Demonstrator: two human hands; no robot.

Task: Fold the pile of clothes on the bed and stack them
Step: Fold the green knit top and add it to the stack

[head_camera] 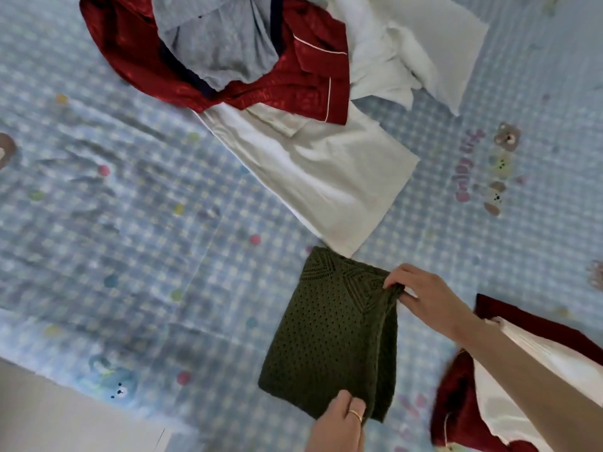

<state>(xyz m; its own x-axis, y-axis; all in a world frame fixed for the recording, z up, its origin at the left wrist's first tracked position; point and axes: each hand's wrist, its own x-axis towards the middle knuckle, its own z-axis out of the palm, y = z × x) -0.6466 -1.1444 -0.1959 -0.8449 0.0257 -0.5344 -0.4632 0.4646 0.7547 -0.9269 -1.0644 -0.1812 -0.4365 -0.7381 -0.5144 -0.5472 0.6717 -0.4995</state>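
Pale floor (pixel 65 419) at the lower left corner — plain, off-white (beside the mattress edge).

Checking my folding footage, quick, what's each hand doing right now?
Left hand: pinching the near edge of the green knit top.
Right hand: pinching the far corner of the same top.

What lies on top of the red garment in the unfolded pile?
A crumpled grey garment lies on the red garment, hiding its middle. A cream garment pokes out beneath the red one.
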